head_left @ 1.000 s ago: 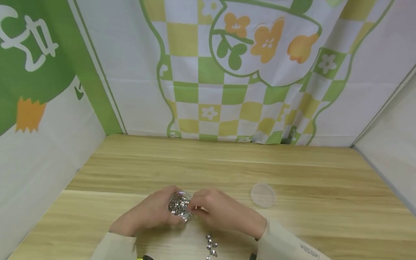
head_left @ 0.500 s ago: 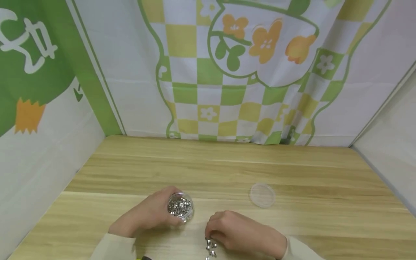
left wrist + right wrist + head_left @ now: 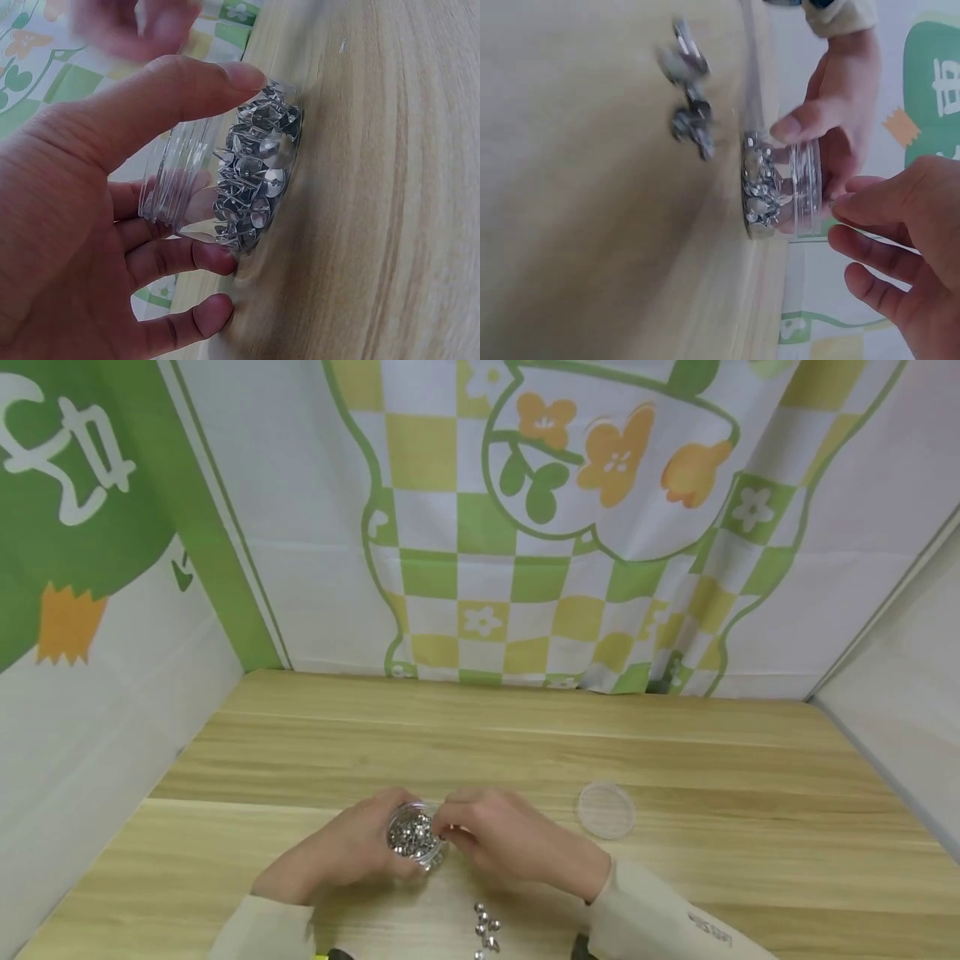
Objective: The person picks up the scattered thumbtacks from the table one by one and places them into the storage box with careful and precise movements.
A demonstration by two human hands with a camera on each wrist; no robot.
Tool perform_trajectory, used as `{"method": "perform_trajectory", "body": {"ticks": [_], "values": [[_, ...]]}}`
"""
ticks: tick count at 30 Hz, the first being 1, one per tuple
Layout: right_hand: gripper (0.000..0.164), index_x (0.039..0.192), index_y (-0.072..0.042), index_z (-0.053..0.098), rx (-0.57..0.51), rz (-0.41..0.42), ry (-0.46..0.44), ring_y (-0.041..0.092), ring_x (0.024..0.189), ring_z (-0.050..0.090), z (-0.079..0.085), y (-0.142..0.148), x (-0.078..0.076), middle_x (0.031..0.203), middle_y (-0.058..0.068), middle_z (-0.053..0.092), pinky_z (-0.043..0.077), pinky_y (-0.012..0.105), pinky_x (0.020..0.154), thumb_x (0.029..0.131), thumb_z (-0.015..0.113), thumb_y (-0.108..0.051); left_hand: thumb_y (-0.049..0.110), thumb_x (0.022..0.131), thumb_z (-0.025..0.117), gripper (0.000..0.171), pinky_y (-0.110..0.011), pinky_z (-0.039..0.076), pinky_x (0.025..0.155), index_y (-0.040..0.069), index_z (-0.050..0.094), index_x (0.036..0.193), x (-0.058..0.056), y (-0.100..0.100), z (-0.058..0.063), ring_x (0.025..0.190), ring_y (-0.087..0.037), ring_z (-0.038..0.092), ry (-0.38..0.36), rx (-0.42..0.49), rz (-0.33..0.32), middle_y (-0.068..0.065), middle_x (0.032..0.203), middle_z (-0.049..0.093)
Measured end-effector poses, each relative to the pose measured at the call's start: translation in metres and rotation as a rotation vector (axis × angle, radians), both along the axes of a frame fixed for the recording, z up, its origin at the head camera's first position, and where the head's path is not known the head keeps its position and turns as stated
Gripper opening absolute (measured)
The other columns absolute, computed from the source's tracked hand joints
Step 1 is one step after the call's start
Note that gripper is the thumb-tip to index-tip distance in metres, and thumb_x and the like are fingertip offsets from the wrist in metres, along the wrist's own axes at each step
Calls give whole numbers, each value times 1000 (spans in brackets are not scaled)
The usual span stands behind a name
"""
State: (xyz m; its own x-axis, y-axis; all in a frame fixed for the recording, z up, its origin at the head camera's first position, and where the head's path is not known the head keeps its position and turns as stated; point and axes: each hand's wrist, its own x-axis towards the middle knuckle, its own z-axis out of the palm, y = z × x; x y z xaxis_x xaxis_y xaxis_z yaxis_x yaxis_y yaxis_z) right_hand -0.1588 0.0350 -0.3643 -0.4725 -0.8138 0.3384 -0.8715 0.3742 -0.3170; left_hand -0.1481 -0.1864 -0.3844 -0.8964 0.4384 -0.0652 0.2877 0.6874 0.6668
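My left hand (image 3: 360, 843) holds a small clear plastic jar (image 3: 176, 176) round its side, the thumb along one side and fingers along the other. Silver thumbtacks (image 3: 251, 176) fill its lower part, and its mouth is uncovered. My right hand (image 3: 510, 839) is at the jar's rim, thumb and index fingertips pinched together on a tiny thumbtack (image 3: 832, 202), mostly hidden by the fingers. In the right wrist view its other fingers curve loosely beside the mouth. A short line of loose thumbtacks (image 3: 486, 929) lies on the table nearer the body.
A round clear lid (image 3: 606, 810) lies on the wooden table (image 3: 750, 793) right of the hands. A patterned curtain (image 3: 480, 618) hangs along the back edge, with fabric walls at both sides. Part of a yellow and black object (image 3: 337, 955) shows at the bottom edge.
The right hand moved from the jar down to the loose thumbtacks, then back up to the jar's rim. The left hand and jar stayed in place.
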Motion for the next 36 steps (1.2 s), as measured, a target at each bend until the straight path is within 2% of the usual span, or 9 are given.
{"method": "perform_trajectory", "body": {"ticks": [5, 11, 17, 25, 36], "values": [[13, 94, -10, 74, -1, -24, 48, 9, 86, 65, -1, -20, -17, 92, 0, 74, 58, 21, 79, 84, 70, -3, 35, 59, 87, 69, -52, 54, 86, 6, 56, 114, -1, -1, 0, 91, -20, 59, -9, -14, 9, -7, 103, 65], [13, 94, -10, 74, -1, -47, 49, 8, 84, 64, -5, -22, -21, 91, -1, 74, 58, 20, 78, 83, 71, -4, 37, 59, 87, 70, -51, 55, 83, 6, 55, 113, -2, 1, 0, 89, -20, 59, -6, -21, 0, -7, 102, 64], [14, 91, -12, 74, -13, -12, 83, 7, 82, 63, -5, -4, -4, 86, -4, 72, 58, 21, 76, 82, 70, -2, 35, 58, 86, 70, -52, 54, 87, 8, 56, 115, -1, 1, -1, 94, -22, 60, 5, -22, 3, -7, 107, 66], [12, 94, -13, 73, 95, 95, -45, 0, 85, 63, -10, 26, 26, 90, -4, 73, 55, 13, 80, 85, 69, -5, 33, 59, 86, 72, -55, 53, 90, 6, 55, 118, 1, 0, 0, 97, -25, 61, 0, -23, 14, -9, 110, 66], [14, 91, -18, 73, 138, 137, -97, -7, 88, 59, -21, 32, 35, 89, -10, 73, 54, 12, 82, 86, 69, -5, 32, 59, 87, 72, -56, 52, 92, 5, 55, 118, 2, 0, -1, 101, -28, 60, 7, -17, 17, -10, 112, 65]]}}
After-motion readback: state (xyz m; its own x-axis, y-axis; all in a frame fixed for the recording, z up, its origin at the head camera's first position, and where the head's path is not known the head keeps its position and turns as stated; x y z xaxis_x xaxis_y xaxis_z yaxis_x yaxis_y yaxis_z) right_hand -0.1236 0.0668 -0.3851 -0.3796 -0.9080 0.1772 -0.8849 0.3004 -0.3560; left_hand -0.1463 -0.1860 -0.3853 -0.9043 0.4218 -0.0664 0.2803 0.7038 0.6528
